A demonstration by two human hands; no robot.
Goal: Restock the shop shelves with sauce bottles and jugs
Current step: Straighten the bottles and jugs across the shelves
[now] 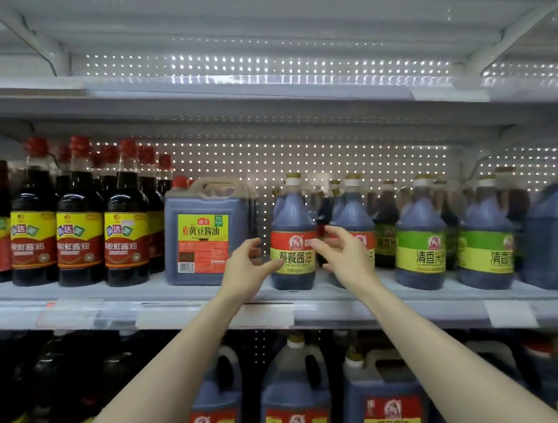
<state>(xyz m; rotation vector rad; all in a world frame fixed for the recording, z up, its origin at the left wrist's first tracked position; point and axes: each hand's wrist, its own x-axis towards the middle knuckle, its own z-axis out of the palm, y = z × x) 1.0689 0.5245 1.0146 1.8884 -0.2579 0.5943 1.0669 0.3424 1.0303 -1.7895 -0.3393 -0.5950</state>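
Both hands are up at the middle shelf! Left hand (247,269) and right hand (346,256) are spread, fingers loose, flanking the red-label bottle (291,240). They hold nothing, and I can't tell whether they touch it. The bottle stands upright at the front of the shelf (185,305), square jug (205,230) just left, green-label jugs (419,233) further right. This looks like placing or straightening. Next, a light two-sided nudge to line it up.
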